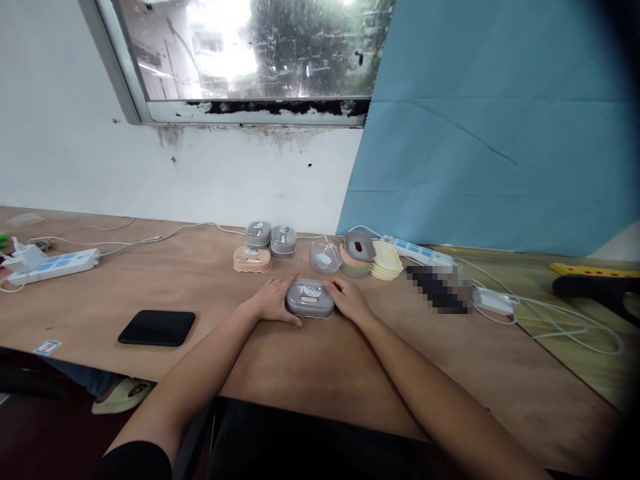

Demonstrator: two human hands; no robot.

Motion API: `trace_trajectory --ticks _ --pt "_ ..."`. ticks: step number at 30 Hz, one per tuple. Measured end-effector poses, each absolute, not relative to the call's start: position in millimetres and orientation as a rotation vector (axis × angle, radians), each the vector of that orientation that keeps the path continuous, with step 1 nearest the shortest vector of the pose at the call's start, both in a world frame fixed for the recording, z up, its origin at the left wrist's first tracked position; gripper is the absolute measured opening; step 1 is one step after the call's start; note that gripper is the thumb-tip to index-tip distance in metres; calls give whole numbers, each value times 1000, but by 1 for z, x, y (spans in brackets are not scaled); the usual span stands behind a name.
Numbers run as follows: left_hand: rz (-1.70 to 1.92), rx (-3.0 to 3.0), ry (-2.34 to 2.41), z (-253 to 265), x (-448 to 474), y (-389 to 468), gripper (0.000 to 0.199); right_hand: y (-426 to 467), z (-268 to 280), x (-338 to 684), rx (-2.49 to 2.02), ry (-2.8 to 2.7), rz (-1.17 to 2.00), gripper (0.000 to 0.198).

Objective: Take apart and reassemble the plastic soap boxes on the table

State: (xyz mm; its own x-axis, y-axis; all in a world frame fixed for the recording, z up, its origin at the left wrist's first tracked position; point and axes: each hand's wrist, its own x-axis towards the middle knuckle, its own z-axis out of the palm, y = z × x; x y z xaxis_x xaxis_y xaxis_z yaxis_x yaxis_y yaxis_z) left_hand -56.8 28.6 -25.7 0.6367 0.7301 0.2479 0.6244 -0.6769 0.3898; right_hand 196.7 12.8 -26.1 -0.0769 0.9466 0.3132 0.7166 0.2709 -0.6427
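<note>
A grey soap box [310,307] with a see-through lid and a round sticker sits flat on the table in front of me. My left hand [275,300] grips its left end, thumb stretched along the near side and fingers at the far side. At the opposite end, my right hand [346,297] holds the box, its fingertips on the far right corner. Behind it stand a pink soap box [253,260] and two grey ones [258,233] [283,242]. Clear lids [325,257], stacked grey and pink trays [358,248] and a pile of cream trays [386,261] stand to their right.
A black phone [157,328] lies left on the table [300,367]. White power strips [55,267] [420,252] and cables run along the back. On the right are a blurred-out dark object [440,290] and a white adapter [493,301]. Another person's shoe [123,396] shows below the table.
</note>
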Motion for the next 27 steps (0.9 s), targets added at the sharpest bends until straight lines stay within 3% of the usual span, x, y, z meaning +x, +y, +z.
trace_trajectory --ticks 4,13,21,27 --pt "620 2552 1101 -25 -54 26 123 13 -25 196 -1506 -1870 432 38" --pt "818 2569 1003 -16 -56 24 101 13 -26 198 -1395 -1850 472 43" --pt "1071 2556 925 -17 -57 27 101 17 -32 187 -1217 -1393 1144 50" --pt "1243 2513 1038 -19 -50 24 81 19 -32 174 -1147 -1051 1244 48"
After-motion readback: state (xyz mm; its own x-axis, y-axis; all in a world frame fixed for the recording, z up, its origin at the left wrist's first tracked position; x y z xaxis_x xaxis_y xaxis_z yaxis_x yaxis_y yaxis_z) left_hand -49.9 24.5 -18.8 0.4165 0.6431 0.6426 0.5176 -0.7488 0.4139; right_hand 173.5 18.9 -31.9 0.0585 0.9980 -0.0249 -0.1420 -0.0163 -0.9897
